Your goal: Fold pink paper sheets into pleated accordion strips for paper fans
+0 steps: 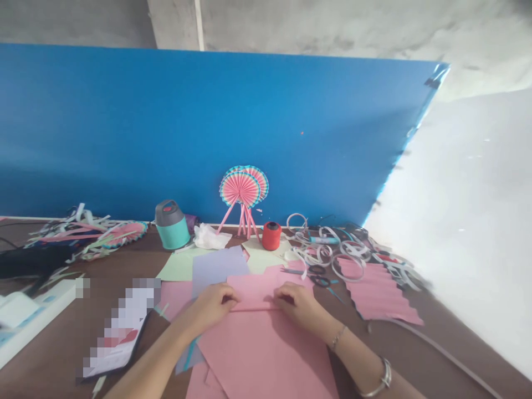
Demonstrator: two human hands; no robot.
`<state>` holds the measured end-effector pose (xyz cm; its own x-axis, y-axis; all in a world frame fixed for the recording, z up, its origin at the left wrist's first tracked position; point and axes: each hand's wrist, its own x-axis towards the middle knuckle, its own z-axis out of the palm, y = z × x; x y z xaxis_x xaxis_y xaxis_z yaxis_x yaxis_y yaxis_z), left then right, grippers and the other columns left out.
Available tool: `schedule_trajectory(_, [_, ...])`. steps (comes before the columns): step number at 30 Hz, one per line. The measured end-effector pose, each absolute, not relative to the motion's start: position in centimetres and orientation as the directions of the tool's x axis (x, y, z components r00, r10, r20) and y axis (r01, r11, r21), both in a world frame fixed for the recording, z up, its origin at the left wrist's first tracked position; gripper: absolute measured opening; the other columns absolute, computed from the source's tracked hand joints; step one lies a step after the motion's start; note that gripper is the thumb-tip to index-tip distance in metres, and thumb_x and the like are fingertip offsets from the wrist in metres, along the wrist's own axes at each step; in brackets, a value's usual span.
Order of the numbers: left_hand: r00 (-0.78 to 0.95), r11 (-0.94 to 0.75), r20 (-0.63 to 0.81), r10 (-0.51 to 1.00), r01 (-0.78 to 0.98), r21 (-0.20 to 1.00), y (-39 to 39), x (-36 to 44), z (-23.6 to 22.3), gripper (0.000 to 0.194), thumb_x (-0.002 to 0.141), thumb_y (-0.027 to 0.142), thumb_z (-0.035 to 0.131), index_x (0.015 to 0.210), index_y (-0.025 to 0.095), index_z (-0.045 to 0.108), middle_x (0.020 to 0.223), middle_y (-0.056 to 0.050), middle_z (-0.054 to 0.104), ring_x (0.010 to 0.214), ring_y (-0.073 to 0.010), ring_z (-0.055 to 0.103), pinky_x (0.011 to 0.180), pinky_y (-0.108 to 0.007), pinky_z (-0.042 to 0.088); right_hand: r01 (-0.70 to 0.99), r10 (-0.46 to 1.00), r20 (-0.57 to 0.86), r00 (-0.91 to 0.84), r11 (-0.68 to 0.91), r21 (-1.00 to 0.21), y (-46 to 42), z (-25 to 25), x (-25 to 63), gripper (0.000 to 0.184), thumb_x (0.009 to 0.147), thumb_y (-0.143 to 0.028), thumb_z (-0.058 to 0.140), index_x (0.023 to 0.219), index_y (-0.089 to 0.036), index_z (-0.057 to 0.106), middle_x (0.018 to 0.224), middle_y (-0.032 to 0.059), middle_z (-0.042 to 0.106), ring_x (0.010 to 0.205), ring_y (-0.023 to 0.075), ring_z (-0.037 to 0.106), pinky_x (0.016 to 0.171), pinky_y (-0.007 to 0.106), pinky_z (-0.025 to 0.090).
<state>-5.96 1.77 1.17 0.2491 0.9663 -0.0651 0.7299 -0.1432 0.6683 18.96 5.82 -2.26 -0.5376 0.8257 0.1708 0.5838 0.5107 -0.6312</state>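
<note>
A sheet of pink paper (270, 349) lies in front of me, its far part folded over into a flap with a straight crease. My left hand (216, 303) pinches the left end of this fold between thumb and fingers. At the fold's right end, my right hand (297, 305) grips the paper the same way, its fingers curled. More pink, lilac (218, 266) and pale green sheets (178, 266) lie beneath and behind. Scissors (318, 275) with dark handles rest just beyond my right hand.
Pink pleated paper fans (243, 187) lean on the blue panel (208, 122). Nearby stand a red thread spool (271, 237) and a teal canister (172, 226). Curled paper strips (349, 257) and a pleated pink sheet (380, 291) lie right; a phone (120, 332) and power strip (39, 316) left.
</note>
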Motion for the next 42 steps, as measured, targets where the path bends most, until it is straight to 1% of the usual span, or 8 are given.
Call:
schedule_trajectory(5, [0.211,-0.115,-0.074,0.975,0.754,0.647,1.6,-5.7,1.4,0.027,0.076,0.018,0.045,0.081,0.021,0.071,0.095,-0.004,0.071,0.088,-0.0196,0.063,0.078,-0.026,0.044,0.608,0.852,0.162,-0.497,0.476,-0.636,6.0,-2.6,18.8,0.017,0.080,-0.017,0.053,0.068,-0.017,0.064,0.072,0.0029,0.065,0.069,0.0152,0.056,0.064,0.025,0.040])
schedule_trajectory(11, [0.168,-0.071,-0.099,0.981,0.780,0.622,1.6,-5.4,1.5,0.022,0.075,0.017,0.046,0.077,0.019,0.068,0.090,-0.003,0.071,0.084,-0.0190,0.063,0.073,-0.025,0.044,0.617,0.897,0.078,-0.435,0.359,-0.700,6.5,-3.1,18.8,0.021,0.079,-0.029,0.057,0.062,-0.016,0.060,0.060,-0.0004,0.059,0.056,0.0121,0.048,0.053,0.023,0.034])
schedule_trajectory(23, [0.172,-0.084,-0.086,0.981,0.783,0.616,1.5,-5.3,1.5,0.020,0.075,0.014,0.044,0.074,0.020,0.064,0.085,-0.002,0.069,0.082,-0.0180,0.062,0.070,-0.024,0.044,0.607,0.913,0.031,-0.407,0.296,-0.737,6.9,-3.0,18.7,0.024,0.074,-0.033,0.059,0.057,-0.017,0.054,0.054,-0.0021,0.053,0.052,0.0102,0.042,0.050,0.022,0.028])
schedule_trajectory(32, [0.218,-0.147,-0.067,0.974,0.824,0.547,1.3,-5.3,1.1,0.022,0.078,0.009,0.041,0.080,0.018,0.062,0.092,-0.004,0.066,0.089,-0.0182,0.060,0.074,-0.025,0.043,0.657,0.912,0.035,-0.409,0.321,-0.682,6.7,-2.7,18.4,0.011,0.072,-0.020,0.057,0.061,-0.016,0.057,0.059,-0.0003,0.059,0.055,0.0120,0.049,0.051,0.022,0.030])
schedule_trajectory(34, [0.242,-0.189,-0.050,0.969,0.856,0.482,1.1,-5.2,1.1,0.024,0.082,0.009,0.041,0.087,0.019,0.062,0.095,-0.005,0.064,0.093,-0.0187,0.058,0.076,-0.026,0.043,0.669,0.903,0.066,-0.424,0.362,-0.649,6.6,-2.8,18.5,0.006,0.071,-0.014,0.056,0.066,-0.016,0.059,0.065,0.0007,0.061,0.059,0.0130,0.052,0.054,0.022,0.034])
schedule_trajectory(37, [0.282,-0.266,-0.007,0.959,0.912,0.313,0.7,-4.8,1.3,0.031,0.087,0.012,0.039,0.101,0.024,0.064,0.099,-0.005,0.059,0.096,-0.0200,0.055,0.079,-0.029,0.042,0.671,0.848,0.178,-0.500,0.509,-0.538,6.2,-2.8,18.5,0.018,0.073,-0.008,0.052,0.084,-0.017,0.063,0.083,0.0042,0.062,0.074,0.0155,0.055,0.064,0.024,0.040])
schedule_trajectory(39, [0.358,-0.358,0.042,0.933,0.910,0.208,0.5,-4.5,1.4,0.040,0.090,0.011,0.037,0.112,0.032,0.062,0.107,-0.004,0.056,0.100,-0.0205,0.051,0.083,-0.032,0.040,0.667,0.777,0.222,-0.589,0.623,-0.409,5.8,-2.7,18.4,0.028,0.076,-0.005,0.048,0.095,-0.019,0.064,0.093,0.0062,0.060,0.084,0.0173,0.054,0.071,0.027,0.040])
schedule_trajectory(42, [0.498,-0.507,0.095,0.862,0.853,0.128,0.3,-4.1,1.3,0.049,0.091,0.007,0.036,0.119,0.040,0.058,0.118,-0.004,0.052,0.108,-0.0215,0.046,0.089,-0.034,0.037,0.624,0.654,0.200,-0.730,0.756,-0.196,5.4,-2.5,17.9,0.030,0.083,-0.005,0.045,0.098,-0.021,0.066,0.096,0.0076,0.059,0.088,0.0196,0.050,0.073,0.030,0.037])
